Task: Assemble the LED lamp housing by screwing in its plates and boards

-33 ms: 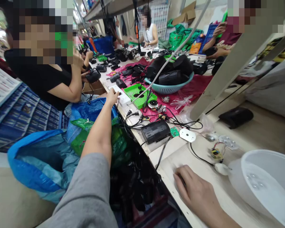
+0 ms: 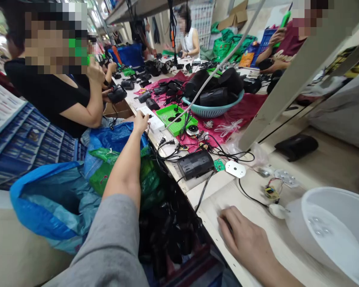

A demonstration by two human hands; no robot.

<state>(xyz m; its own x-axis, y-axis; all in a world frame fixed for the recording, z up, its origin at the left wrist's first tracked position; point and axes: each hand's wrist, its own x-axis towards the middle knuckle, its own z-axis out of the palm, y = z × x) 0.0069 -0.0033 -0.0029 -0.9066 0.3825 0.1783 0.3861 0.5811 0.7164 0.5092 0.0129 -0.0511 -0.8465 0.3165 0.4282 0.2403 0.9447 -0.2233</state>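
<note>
"what's changing on your feed?"

"almost nothing. i'm watching from a distance, and the view is shifting only slightly. the left hand [image 2: 141, 121] is staying at the white strip [image 2: 157, 124], which is lying beyond the black casing [image 2: 196, 165] and to its left."

"meaning what for the work?"

"i'm judging that it is holding at that strip, not moving on."

"is the left hand gripping anything?"

"its fingers are bending down over the strip, beside a small black thing [image 2: 151, 116]. the back of the hand is hiding the fingertips, so i'm not able to tell whether they are pinching it."

"and the right hand [image 2: 245, 235]?"

"it's resting on the counter [image 2: 283, 244], nearer than the casing and to its right, fingers loosely curling. its palm is facing away from me and blur is softening the knuckles, so i'm not telling whether it's holding something."

"what else is escaping you?"

"the frame is cutting off the white bowl [image 2: 297, 227], right of the casing. below the casing, shadow is swallowing a dark pile [image 2: 173, 235]; i'm not making out its pieces."
</note>
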